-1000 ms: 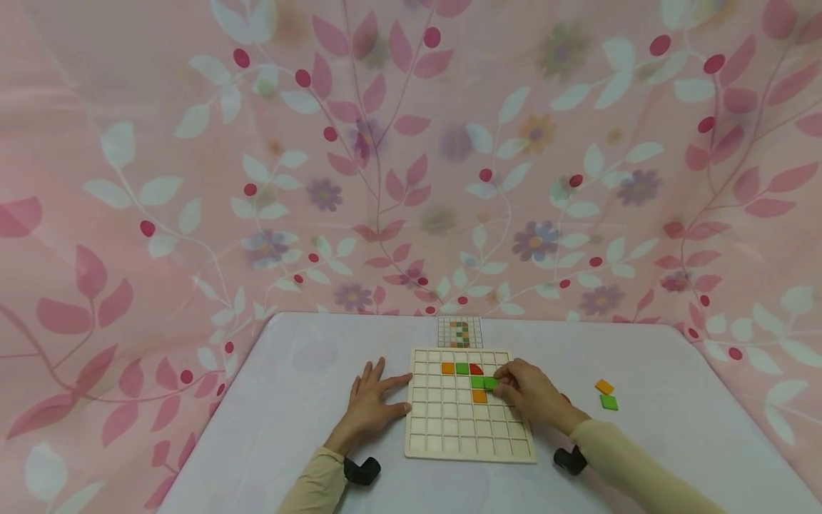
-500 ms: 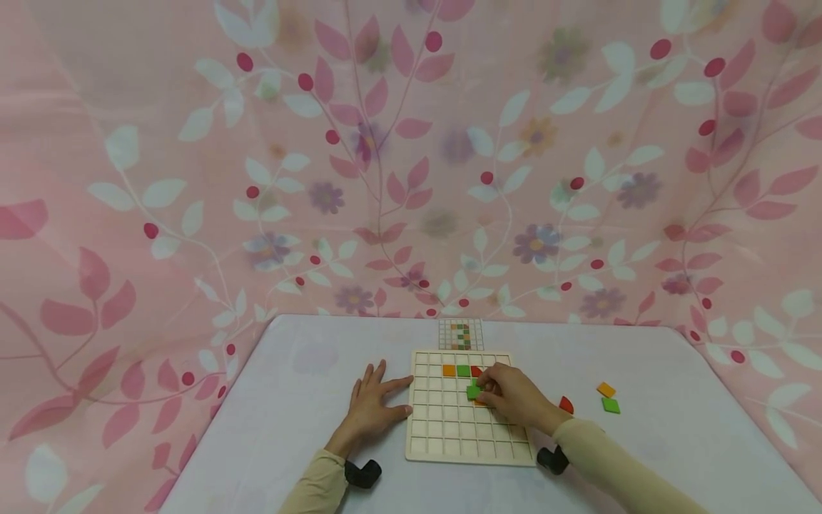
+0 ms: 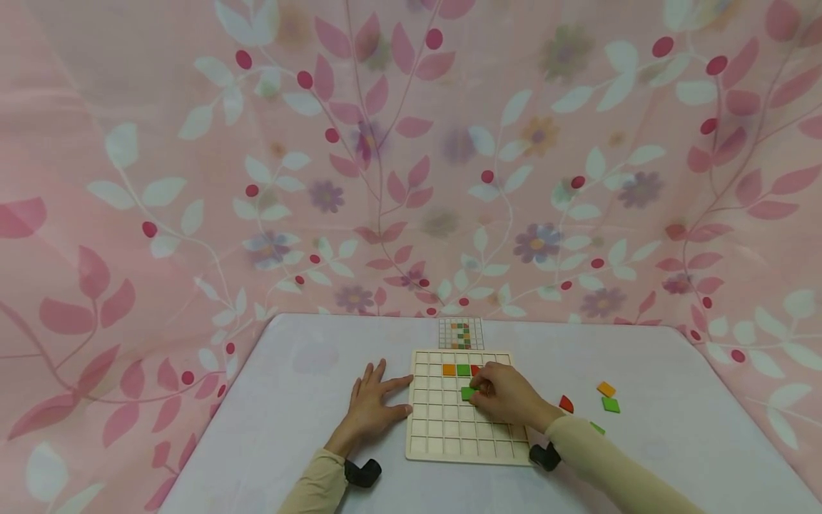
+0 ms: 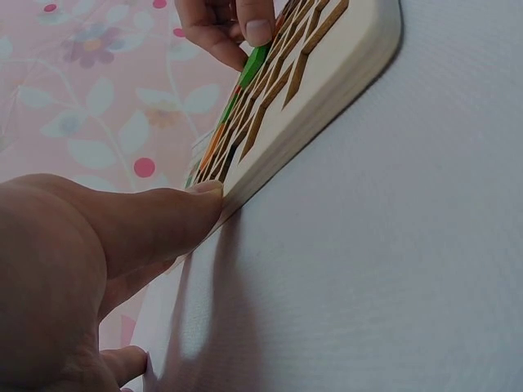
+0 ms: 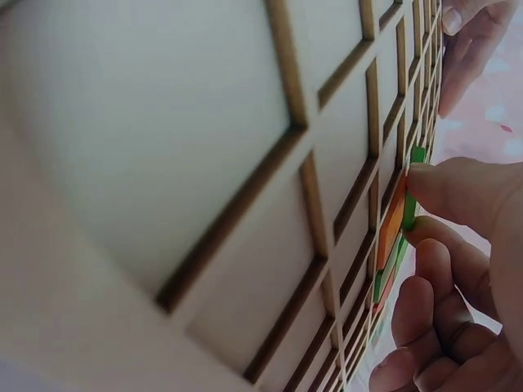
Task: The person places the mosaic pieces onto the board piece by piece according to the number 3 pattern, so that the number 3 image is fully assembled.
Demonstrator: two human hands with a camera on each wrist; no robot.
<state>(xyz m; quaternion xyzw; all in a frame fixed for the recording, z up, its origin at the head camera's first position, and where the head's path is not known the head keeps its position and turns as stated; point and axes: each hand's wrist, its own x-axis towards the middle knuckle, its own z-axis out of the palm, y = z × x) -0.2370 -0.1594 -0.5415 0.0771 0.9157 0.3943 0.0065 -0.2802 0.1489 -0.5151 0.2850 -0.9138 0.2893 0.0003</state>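
Observation:
A wooden grid board (image 3: 443, 428) lies on the table. My left hand (image 3: 374, 405) is spread at its left edge, with thumb and index fingertips touching the rim; the left wrist view shows the thumb (image 4: 163, 216) against the side. Over the upper middle of the board, my right hand (image 3: 510, 394) pinches a green square tile (image 3: 468, 393) between thumb and index finger. In the right wrist view that green tile (image 5: 414, 192) overlaps an orange tile (image 5: 391, 220). An orange tile (image 3: 449, 370), a green tile (image 3: 463, 370) and a partly hidden red piece (image 3: 475, 370) sit in one row.
Behind the board lies a printed pattern card (image 3: 460, 334). Right of my right hand are a red quarter-round piece (image 3: 566, 404), an orange tile (image 3: 606, 389), a green tile (image 3: 611, 405) and a green piece (image 3: 597, 428) partly behind the sleeve. A floral cloth (image 3: 411, 178) hangs behind the table.
My right hand has moved left across the board with the green tile, from right of the placed green tile to lower left of it. The left hand has stayed at the board's edge.

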